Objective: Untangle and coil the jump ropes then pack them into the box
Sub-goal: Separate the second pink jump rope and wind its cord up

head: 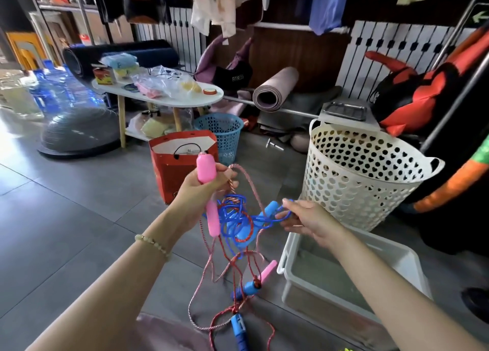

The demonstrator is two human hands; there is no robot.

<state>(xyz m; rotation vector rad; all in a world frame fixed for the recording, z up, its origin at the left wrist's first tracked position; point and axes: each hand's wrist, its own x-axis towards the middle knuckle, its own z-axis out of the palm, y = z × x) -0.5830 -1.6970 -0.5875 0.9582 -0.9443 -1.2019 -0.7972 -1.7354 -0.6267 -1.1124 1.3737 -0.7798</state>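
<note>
jump ropes are one knot of blue, red and pink-white cord, hanging mid-air between your hands, above the floor and just left of the box. your left grip is clamped round a pink handle, held upright. your right grip pinches the blue cord beside a light-blue handle. another blue handle dangles lower. white basket sits behind the box, red bag behind the tangle.
</note>
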